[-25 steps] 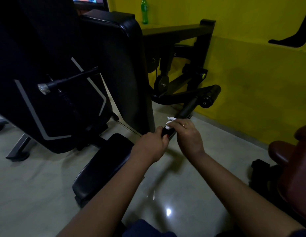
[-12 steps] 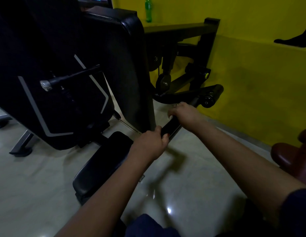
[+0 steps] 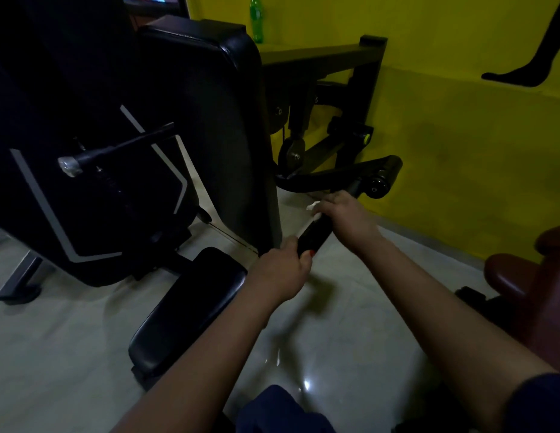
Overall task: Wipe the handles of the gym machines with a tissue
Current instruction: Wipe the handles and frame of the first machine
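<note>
A green bottle (image 3: 256, 18) stands at twelve o'clock against the yellow wall (image 3: 460, 135); a maroon padded seat (image 3: 528, 276) sits at four o'clock.

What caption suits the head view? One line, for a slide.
Left hand grips the end of the black handle; right hand holds a white tissue against it.

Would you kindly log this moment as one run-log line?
left hand: grips handle | right hand: holds tissue on handle | phase: handle wipe

No legible text (too dim)
</note>
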A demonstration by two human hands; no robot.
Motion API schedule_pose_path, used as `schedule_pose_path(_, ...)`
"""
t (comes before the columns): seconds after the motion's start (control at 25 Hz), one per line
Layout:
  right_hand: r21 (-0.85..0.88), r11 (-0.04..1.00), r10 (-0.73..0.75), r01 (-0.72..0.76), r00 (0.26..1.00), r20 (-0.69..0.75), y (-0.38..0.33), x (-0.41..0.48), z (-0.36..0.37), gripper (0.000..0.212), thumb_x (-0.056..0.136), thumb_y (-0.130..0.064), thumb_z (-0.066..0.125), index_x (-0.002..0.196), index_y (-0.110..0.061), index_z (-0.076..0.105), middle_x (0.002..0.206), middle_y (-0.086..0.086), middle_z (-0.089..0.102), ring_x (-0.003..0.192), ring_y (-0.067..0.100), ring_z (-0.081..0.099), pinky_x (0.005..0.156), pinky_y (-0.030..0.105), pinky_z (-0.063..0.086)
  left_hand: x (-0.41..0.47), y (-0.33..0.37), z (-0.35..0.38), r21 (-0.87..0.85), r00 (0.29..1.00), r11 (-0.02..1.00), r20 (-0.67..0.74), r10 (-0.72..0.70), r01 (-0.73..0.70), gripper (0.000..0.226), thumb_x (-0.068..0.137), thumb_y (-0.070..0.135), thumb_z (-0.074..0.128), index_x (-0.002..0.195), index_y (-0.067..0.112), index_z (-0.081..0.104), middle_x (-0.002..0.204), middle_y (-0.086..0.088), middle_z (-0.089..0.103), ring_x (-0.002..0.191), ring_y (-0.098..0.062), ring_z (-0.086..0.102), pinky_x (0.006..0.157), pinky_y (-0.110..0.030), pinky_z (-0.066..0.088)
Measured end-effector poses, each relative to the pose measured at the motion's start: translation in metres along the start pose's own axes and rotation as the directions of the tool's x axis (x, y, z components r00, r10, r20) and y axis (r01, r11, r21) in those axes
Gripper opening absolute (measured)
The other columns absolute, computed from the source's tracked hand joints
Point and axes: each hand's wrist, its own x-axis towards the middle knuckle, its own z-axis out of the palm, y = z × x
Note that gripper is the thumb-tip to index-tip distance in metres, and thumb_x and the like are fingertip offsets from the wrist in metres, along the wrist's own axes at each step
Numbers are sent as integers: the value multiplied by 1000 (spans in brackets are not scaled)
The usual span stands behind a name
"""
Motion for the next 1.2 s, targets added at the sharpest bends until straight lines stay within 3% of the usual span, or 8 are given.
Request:
schedule_pose_path(0.2, 295, 951, 230, -98, 861, -453, -58, -64, 33, 34, 85, -14, 45, 106, -7, 71, 112, 7, 66, 98, 23, 56, 85, 21, 43, 11, -4, 2, -36, 995, 998, 86, 51, -48, 41, 102, 40, 27, 130, 12, 40, 115, -17, 60, 94, -32, 56, 74, -37, 41)
schedule_pose_path(0.36, 401, 881, 413, -250, 822, -393, -33, -37, 42, 40, 85, -21, 41, 108, -9, 71, 108, 9, 67, 104, 32, 60, 86, 36, 52, 16, -4, 3, -48, 996, 998, 71, 47, -43, 40, 101, 40, 29, 122, 9, 43, 111, -20, 60, 87, -32, 55, 70, -34, 37)
schedule_pose_path(0.56, 628, 638, 753, -445, 531, -389, -61, -35, 45, 32, 83, 4, 57, 104, -13, 75, 91, 11, 65, 83, 23, 61, 71, 10, 33, 18, -1, 7, -11, 993, 994, 41, 113, -113, 34, 103, 34, 30, 117, 7, 44, 107, -18, 61, 86, -31, 57, 70, -37, 41)
schedule_pose_path(0.76, 790, 499, 826, -356, 470, -310, -89, -64, 46, 30, 87, -1, 62, 108, -19, 75, 96, -6, 70, 87, 1, 61, 79, 2, 40, 26, 2, 9, -14, 993, 993, 27, 118, -117, 35, 102, 35, 30, 117, 7, 45, 105, -16, 60, 90, -33, 59, 75, -40, 45)
schedule_pose_path(0.84, 882, 305, 916, -361, 366, -167, -71, -44, 50, 25, 90, -9, 61, 107, -23, 75, 102, -6, 73, 93, 7, 66, 85, 18, 51, 28, 1, 8, -85, 995, 992, 29, 93, -90, 35, 101, 37, 31, 115, 8, 45, 103, -18, 61, 81, -30, 56, 68, -36, 41)
schedule_pose_path(0.96, 953, -260, 939, -153, 190, 287, -50, -14, 57, 15, 92, -20, 65, 98, -30, 74, 105, 3, 72, 99, 19, 68, 89, 37, 56, 30, 3, 10, 1, 998, 998, 20, 63, -63, 37, 100, 37, 31, 117, 7, 43, 106, -18, 61, 89, -34, 58, 70, -36, 40)
schedule_pose_path(1.08, 757, -647, 729, 95, 369, 576, -58, -20, 69, 25, 99, -18, 54, 121, -8, 62, 119, 19, 64, 109, 32, 63, 95, 45, 52, 28, 6, 10, 46, 999, 998, 4, 40, -40, 43, 100, 39, 31, 131, 9, 39, 120, -19, 55, 104, -36, 57, 82, -38, 43)
schedule_pose_path(1.2, 590, -807, 519, 27, 509, 686, -63, -30, 70, 27, 102, -14, 44, 122, 0, 56, 107, 22, 65, 88, 29, 67, 69, 37, 59, 27, 8, 7, -52, 999, 999, 52, -2, 5, 51, 100, 41, 29, 146, 20, 26, 133, -20, 41, 112, -39, 54, 90, -40, 42)
